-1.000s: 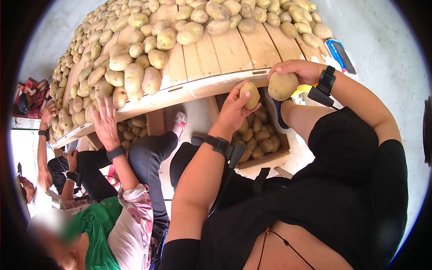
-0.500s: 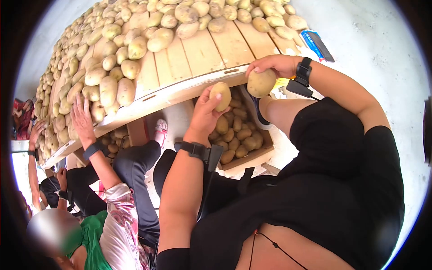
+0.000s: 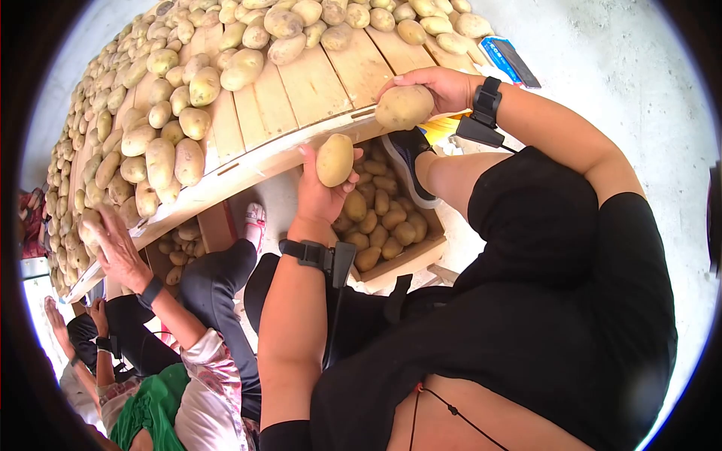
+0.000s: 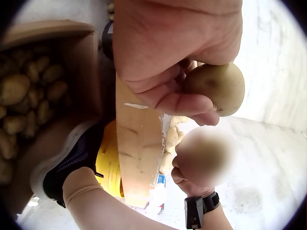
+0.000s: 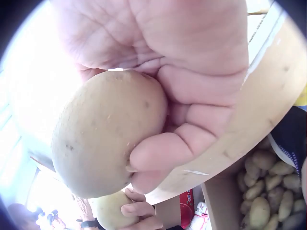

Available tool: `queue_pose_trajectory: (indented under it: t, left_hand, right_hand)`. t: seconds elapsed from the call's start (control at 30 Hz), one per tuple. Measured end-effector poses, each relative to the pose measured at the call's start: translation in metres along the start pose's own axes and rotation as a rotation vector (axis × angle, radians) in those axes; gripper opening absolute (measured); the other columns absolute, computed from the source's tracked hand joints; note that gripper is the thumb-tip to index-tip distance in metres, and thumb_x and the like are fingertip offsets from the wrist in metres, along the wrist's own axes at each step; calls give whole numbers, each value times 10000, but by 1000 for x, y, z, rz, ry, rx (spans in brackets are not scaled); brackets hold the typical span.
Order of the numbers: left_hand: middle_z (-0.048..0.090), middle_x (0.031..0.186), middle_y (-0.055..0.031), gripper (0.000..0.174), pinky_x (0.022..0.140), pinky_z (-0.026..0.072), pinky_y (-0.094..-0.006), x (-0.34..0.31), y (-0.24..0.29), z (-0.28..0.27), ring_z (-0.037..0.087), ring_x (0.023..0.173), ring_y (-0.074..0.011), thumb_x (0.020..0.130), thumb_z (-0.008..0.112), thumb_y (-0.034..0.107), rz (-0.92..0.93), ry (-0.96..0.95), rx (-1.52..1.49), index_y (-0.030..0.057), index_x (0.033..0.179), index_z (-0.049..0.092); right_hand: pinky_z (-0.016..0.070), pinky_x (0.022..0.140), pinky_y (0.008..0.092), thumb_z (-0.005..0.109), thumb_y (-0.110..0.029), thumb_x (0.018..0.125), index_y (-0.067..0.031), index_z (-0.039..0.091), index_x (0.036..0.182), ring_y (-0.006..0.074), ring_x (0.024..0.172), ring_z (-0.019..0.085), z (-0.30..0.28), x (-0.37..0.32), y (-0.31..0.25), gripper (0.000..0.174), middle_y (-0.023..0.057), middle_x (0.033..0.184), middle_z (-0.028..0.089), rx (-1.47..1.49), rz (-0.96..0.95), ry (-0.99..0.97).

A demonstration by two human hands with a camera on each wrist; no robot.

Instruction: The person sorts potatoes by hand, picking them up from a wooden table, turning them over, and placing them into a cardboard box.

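Observation:
In the head view my left hand (image 3: 320, 194) holds a smooth oval potato (image 3: 335, 159) upright beside the table's front edge, over a crate. My right hand (image 3: 445, 89) grips a larger potato (image 3: 404, 107) from its right side, close to the table edge. Curled fingers (image 4: 180, 103) press against the smaller potato (image 4: 220, 88) in the left wrist view. The right wrist view shows the larger potato (image 5: 108, 134) against the palm, its skin pale with small dark spots; the smaller potato (image 5: 112, 211) appears below it.
Many potatoes (image 3: 159, 161) cover the slatted wooden table (image 3: 320, 86). Below its edge stands a crate (image 3: 406, 263) of potatoes, beside my shoe (image 3: 406, 161). A blue box (image 3: 505, 60) lies at the table's right end. To the left, another person's hand (image 3: 120, 252) reaches to the potatoes.
The head view has swung, moving the scene left. The larger potato now shows a longer side, and my left thumb no longer crosses the smaller potato's front. The neighbour's hand has shifted along the edge.

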State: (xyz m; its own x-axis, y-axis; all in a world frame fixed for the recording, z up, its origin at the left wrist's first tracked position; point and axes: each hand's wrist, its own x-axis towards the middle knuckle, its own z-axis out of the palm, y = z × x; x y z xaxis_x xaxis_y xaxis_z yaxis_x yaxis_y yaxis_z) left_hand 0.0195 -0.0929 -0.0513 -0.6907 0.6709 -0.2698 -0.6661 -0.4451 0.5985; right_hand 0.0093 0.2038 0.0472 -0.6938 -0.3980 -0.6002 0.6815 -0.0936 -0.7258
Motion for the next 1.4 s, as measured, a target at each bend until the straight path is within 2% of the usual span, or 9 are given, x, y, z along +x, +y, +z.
queue_pose_trajectory:
  t: [0.27,0.47,0.67,0.77,0.87,0.97,1.07,1.17,1.4]
  left_hand:
    - [675,1028,-112,689,550,421,-244,-3,5,6,555,657,-159,998,352,661,17,-7,-31,68,1285,555]
    - [679,1036,-108,688,574,443,-251,-3,6,9,576,679,-165,1003,350,652,14,-5,-48,62,1288,558]
    - [685,1071,-105,659,682,536,-270,-1,2,8,644,763,-178,1005,373,636,41,60,-55,69,1279,568]
    - [681,1113,-93,641,741,554,-281,-1,1,7,656,817,-177,1005,387,627,81,40,-4,80,1285,569]
    - [667,1171,-72,613,806,550,-296,5,-3,-4,657,937,-173,1008,408,609,122,2,15,95,1299,569]
    - [648,1224,-55,544,881,538,-319,3,-2,-2,634,1072,-171,1026,456,530,153,36,35,89,1327,557]
    - [638,1244,-50,473,928,527,-336,2,3,-3,619,1126,-170,1037,493,430,151,35,90,77,1348,545]
    - [651,1227,-69,349,950,524,-336,0,7,-2,626,1139,-185,1026,551,273,110,9,45,46,1289,582]
    - [654,1220,-74,327,923,521,-321,3,1,-7,623,1123,-168,990,598,170,39,-44,103,57,1296,577]
  right_hand:
    - [540,874,341,468,-404,1022,-71,557,1357,203,1107,648,-4,7,4,481,107,1274,649,-3,-22,86]
    - [542,846,324,477,-417,1020,-78,567,1352,187,1088,653,1,9,8,483,98,1267,656,-15,-4,135]
    - [532,861,328,485,-414,1018,-80,571,1349,185,1099,646,2,10,8,478,95,1268,657,9,12,149]
    - [528,867,332,490,-410,1016,-80,576,1343,185,1095,645,1,10,8,473,92,1263,657,11,25,143]
    - [526,868,328,497,-407,1013,-80,583,1335,185,1090,645,-2,10,9,467,84,1257,658,26,19,128]
    - [519,988,406,568,-417,989,-66,576,1298,229,1149,628,-7,10,9,467,105,1268,640,44,28,111]
    - [522,981,401,575,-419,985,-65,580,1290,226,1136,637,-5,8,8,468,103,1253,649,21,36,130]
    - [525,973,398,577,-416,984,-69,582,1290,217,1124,643,-10,11,12,463,98,1248,653,21,20,117]
    - [514,977,398,568,-413,984,-69,582,1293,206,1142,633,-18,15,16,463,89,1255,650,19,11,96]
